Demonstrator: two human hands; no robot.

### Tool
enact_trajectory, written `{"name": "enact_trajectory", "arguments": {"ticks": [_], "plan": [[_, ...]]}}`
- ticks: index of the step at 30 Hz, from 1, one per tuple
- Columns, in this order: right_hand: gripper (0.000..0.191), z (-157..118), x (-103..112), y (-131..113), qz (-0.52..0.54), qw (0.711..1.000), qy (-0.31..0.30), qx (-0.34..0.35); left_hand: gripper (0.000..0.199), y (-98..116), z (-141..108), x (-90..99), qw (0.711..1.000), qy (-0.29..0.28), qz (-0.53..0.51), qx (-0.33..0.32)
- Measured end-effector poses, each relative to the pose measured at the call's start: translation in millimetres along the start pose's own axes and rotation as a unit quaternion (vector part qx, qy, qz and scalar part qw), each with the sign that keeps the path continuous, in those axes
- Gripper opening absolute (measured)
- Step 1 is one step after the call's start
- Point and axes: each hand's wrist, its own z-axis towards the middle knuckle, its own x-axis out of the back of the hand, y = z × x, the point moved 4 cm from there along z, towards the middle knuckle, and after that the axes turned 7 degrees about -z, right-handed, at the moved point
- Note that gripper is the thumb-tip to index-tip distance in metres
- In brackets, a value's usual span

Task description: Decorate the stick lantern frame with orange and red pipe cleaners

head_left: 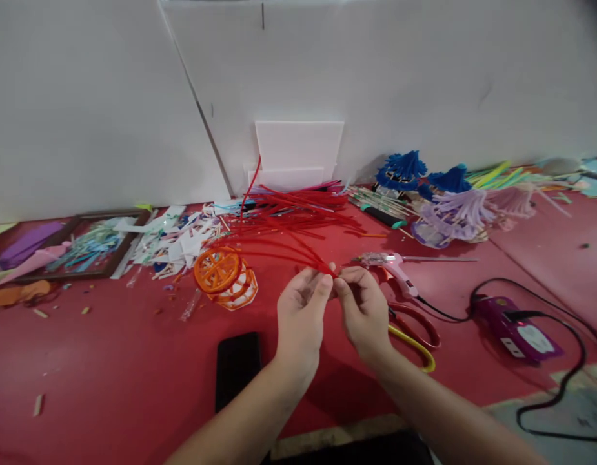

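Several red pipe cleaners are gathered at one end between my two hands, their long ends fanning out to the left and back. My left hand pinches the bunch between thumb and fingers. Close beside it, my right hand is closed on the same gathered end, fingertips nearly touching the left ones. A small orange wheel-topped piece made of pipe cleaners stands left of my hands. A pile of loose red pipe cleaners lies behind them on the red table.
A pink glue gun and pliers with red and yellow handles lie to the right, near a purple power strip with black cords. A black phone is at left. Blue and lilac pieces, scraps and a frame line the back.
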Motion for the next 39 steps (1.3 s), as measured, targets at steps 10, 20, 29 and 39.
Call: {"name": "enact_trajectory", "arguments": {"ticks": [10, 20, 29, 39], "plan": [[0.005, -8.7, 16.2, -26.3, -0.154, 0.96, -0.046, 0.228, 0.05, 12.1, 5.0, 9.2, 0.996, -0.052, -0.016, 0.069], [0.012, -7.7, 23.2, -47.2, -0.219, 0.9, -0.172, 0.335, 0.047, 20.2, 0.1, 19.1, 0.986, -0.113, 0.081, 0.091], [0.014, 6.2, 76.9, 10.9, -0.5, 0.774, -0.318, 0.226, 0.035, 36.7, -5.3, 52.5, 0.964, -0.115, 0.235, 0.047], [0.019, 19.1, 125.4, 47.1, -0.513, 0.751, -0.401, 0.11, 0.037, 38.0, -8.9, 56.0, 0.933, -0.149, 0.326, 0.036]]}}
